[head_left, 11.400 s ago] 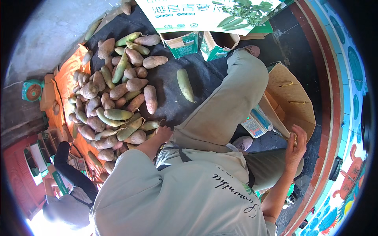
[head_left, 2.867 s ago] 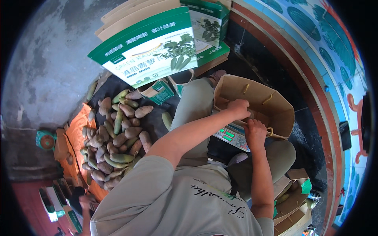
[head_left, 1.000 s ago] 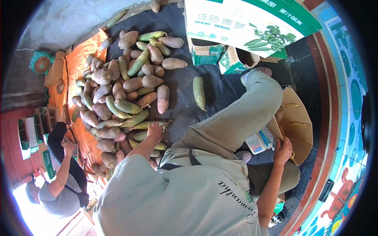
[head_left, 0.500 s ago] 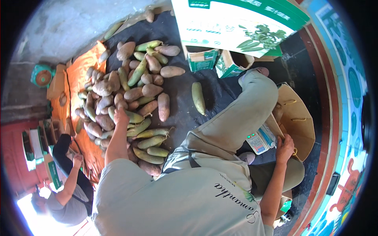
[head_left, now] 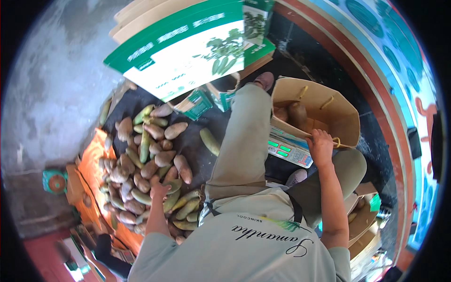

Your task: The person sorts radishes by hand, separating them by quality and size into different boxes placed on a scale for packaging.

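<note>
My left hand (head_left: 160, 189) reaches into a heap of long roots, fingers apart, beside a green radish (head_left: 173, 186). Whether it touches that radish I cannot tell. Brownish roots (head_left: 182, 169) and green ones lie mixed around it. On my right, my right hand (head_left: 321, 146) is closed over the near rim of an open cardboard box (head_left: 345, 122) with yellow cord handles. Several brown roots (head_left: 297, 114) lie inside the box. Under its near side shows a digital scale (head_left: 286, 149) with lit green displays.
A lone green radish (head_left: 209, 141) lies on the dark sheet by my leg. Ahead stand a big white-and-green carton (head_left: 188, 61) and smaller open boxes (head_left: 197, 105). Another open box (head_left: 364, 221) is at my lower right. A teal dial device (head_left: 55, 182) sits far left by orange sheeting (head_left: 94, 152).
The view has swung right, shifting the heap left and down and showing more of the box's inside. My left hand is still over the heap; its fingers now spread beside a green radish.
</note>
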